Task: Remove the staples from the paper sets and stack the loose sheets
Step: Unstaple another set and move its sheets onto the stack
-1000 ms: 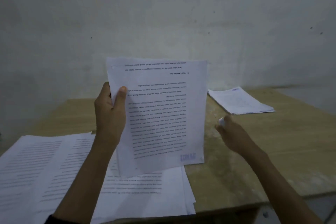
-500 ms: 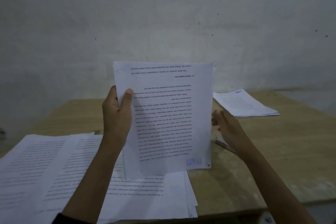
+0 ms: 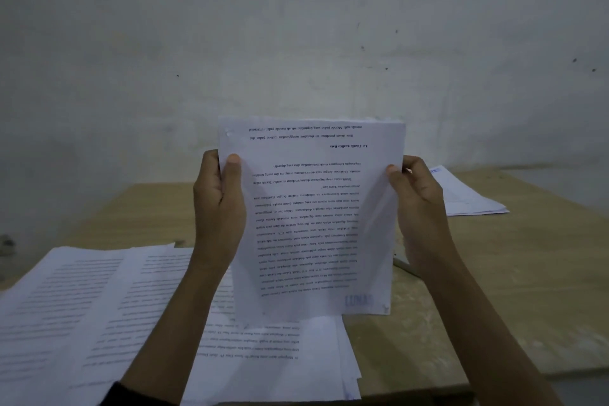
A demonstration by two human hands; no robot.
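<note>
Loose sheets (image 3: pixel 82 306) lie fanned across the near left of the counter (image 3: pixel 510 290), printed side up. They overlap a squarer pile of pages (image 3: pixel 280 356) at the near edge.

Above that pile, the paper set (image 3: pixel 316 224) is held upright in the air between both hands, its text upside down to the camera. The left hand (image 3: pixel 217 208) grips its left edge, thumb on the front and fingers (image 3: pixel 206 181) curled behind. The right hand (image 3: pixel 418 208) grips the right edge the same way. A small mark sits at the set's lower right corner, too small to tell what it is.

Below the right wrist a thin, pale, stick-like object (image 3: pixel 407 266) lies on the counter. Farther back on the right rests another flat stack of paper (image 3: pixel 471 198), well apart from the rest. A plain grey wall (image 3: pixel 296 26) stands behind.
</note>
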